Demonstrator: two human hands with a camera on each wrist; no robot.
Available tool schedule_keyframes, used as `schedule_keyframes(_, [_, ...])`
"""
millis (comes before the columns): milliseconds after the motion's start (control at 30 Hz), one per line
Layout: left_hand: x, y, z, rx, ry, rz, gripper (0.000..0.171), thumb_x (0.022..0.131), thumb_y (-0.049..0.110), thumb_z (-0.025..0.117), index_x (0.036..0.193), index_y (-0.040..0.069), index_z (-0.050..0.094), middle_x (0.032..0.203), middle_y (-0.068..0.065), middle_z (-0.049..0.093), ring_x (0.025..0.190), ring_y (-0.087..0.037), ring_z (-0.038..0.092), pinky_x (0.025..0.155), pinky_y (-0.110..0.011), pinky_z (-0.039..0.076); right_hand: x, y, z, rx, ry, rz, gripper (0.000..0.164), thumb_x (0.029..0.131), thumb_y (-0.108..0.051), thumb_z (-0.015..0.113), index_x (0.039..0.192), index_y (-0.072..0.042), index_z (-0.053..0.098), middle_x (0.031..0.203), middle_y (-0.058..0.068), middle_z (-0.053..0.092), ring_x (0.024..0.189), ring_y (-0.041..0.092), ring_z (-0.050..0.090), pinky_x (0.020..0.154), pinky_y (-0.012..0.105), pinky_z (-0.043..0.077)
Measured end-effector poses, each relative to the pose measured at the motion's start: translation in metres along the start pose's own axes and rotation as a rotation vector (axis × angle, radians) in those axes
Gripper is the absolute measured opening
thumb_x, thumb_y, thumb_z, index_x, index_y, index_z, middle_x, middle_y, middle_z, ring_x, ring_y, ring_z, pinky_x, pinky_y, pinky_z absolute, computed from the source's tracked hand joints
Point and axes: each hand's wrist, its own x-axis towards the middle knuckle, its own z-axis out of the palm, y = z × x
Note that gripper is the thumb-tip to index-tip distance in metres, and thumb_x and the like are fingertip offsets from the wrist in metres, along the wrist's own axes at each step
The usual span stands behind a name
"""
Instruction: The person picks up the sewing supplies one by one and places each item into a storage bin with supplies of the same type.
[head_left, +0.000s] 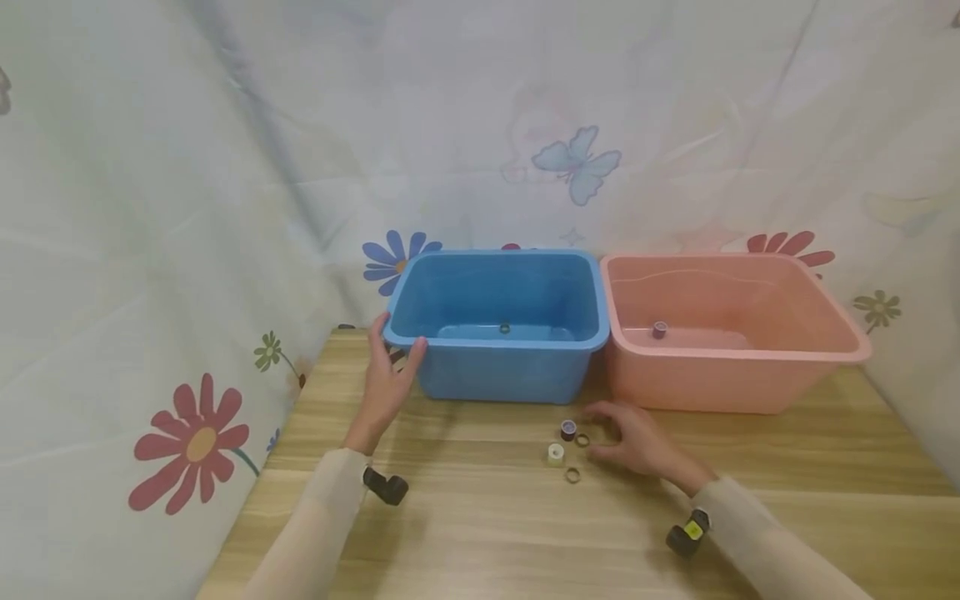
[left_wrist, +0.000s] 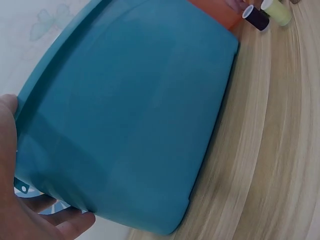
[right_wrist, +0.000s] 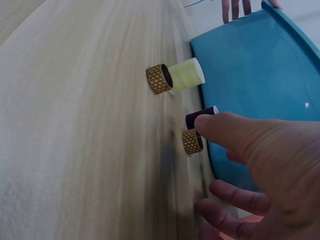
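Observation:
My left hand (head_left: 387,386) grips the front left corner of the blue tub (head_left: 502,371), thumb at the rim and fingers against the side. The right hand (head_left: 637,440) hovers low over the table, thumb and fingers spread, holding nothing. Just left of it are a dark purple thread spool (head_left: 568,430) and a dimpled brass ring (right_wrist: 192,142), which the thumb partly overlaps in the right wrist view. A pale yellow thread spool (right_wrist: 187,74) and a second dimpled brass ring (right_wrist: 159,79) stand close by.
Beside the blue tub stands a pink tub (head_left: 738,383), their rims meeting. Inside the blue one lies a small ring (head_left: 505,328); inside the pink one, a purple spool (head_left: 659,330). A patterned curtain (head_left: 450,125) hangs behind the wooden table (head_left: 480,517).

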Motion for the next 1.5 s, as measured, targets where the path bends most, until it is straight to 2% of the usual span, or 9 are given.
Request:
schedule_keyframes(100, [0.000,0.001,0.000,0.014,0.007,-0.023,0.080,0.102,0.047,0.062,0.161,0.026,0.013,0.164,-0.009,0.029,0.145,-0.032,0.039,0.110,-0.055,0.042,0.001,0.001,0.003,0.007,-0.005,0.018,0.048,0.079,-0.018,0.089,0.122,-0.006,0.070,0.106,0.005,0.070,0.086,0.022,0.057,0.075,0.034,0.047])
schedule_keyframes(300, [0.001,0.001,0.000,0.014,0.002,-0.037,0.080,0.101,0.048,0.062,0.161,0.027,0.013,0.164,-0.011,0.029,0.143,-0.036,0.042,0.108,-0.057,0.043,0.003,0.003,0.008,0.001,0.008,0.015,0.042,0.080,-0.017,0.088,0.117,-0.008,0.073,0.106,0.004,0.072,0.090,0.021,0.059,0.078,0.037,0.049])
schedule_keyframes(533, [0.001,-0.003,0.000,0.027,0.005,-0.045,0.080,0.100,0.051,0.062,0.161,0.029,0.013,0.164,-0.013,0.031,0.137,-0.039,0.047,0.105,-0.058,0.046,0.004,0.004,0.012,-0.052,-0.001,0.024,0.031,0.079,-0.018,0.088,0.108,-0.013,0.076,0.093,0.001,0.063,0.082,0.019,0.052,0.071,0.035,0.044])
schedule_keyframes(700, [0.001,-0.002,0.000,0.039,0.010,-0.054,0.081,0.100,0.053,0.062,0.160,0.031,0.013,0.163,-0.014,0.032,0.134,-0.040,0.050,0.102,-0.057,0.048,0.006,0.004,0.015,-0.076,-0.014,0.040,0.024,0.080,-0.018,0.088,0.102,-0.018,0.078,0.090,0.000,0.059,0.080,0.017,0.050,0.068,0.033,0.042])
schedule_keyframes(1200, [0.001,-0.001,-0.001,0.066,0.010,-0.066,0.080,0.099,0.055,0.061,0.160,0.033,0.013,0.162,-0.014,0.034,0.131,-0.040,0.052,0.102,-0.057,0.048,0.004,0.003,0.017,-0.088,-0.002,0.082,0.022,0.080,-0.018,0.087,0.100,-0.020,0.078,0.089,0.001,0.056,0.078,0.016,0.049,0.066,0.032,0.041])
schedule_keyframes(1500, [0.002,0.001,-0.001,0.039,-0.002,-0.073,0.081,0.100,0.050,0.062,0.161,0.029,0.012,0.162,-0.014,0.033,0.134,-0.038,0.049,0.104,-0.057,0.046,0.004,0.002,0.014,-0.070,0.030,0.036,0.022,0.081,-0.017,0.087,0.100,-0.019,0.077,0.091,0.002,0.060,0.081,0.018,0.053,0.070,0.034,0.044])
